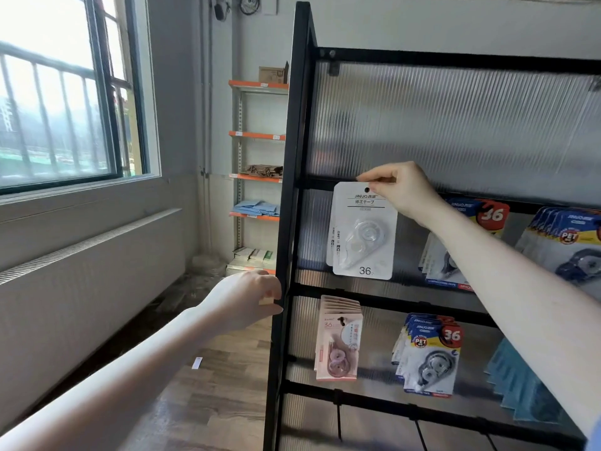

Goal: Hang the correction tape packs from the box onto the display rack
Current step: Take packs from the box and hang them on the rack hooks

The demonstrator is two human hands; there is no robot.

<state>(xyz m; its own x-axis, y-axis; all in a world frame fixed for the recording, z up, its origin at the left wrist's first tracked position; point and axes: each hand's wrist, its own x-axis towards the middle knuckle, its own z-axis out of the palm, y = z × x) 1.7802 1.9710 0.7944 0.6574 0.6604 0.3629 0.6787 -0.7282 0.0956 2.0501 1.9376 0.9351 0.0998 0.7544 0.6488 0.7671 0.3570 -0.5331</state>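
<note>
A black display rack [294, 164] with ribbed clear back panels fills the right half of the view. My right hand [401, 190] pinches the top edge of a white correction tape pack [364, 232] beside its hang hole, at the middle crossbar on the rack's left side. Another white pack hangs just behind it. My left hand [248, 297] grips the rack's left upright post, lower down. The box is not in view.
Pink packs [338, 340] and blue packs [429, 353] hang on the lower bar. More blue packs [468, 242] hang to the right on the middle bar. An orange-edged shelf unit [257, 177] stands behind, and a window [65, 92] and a radiator cover are on the left.
</note>
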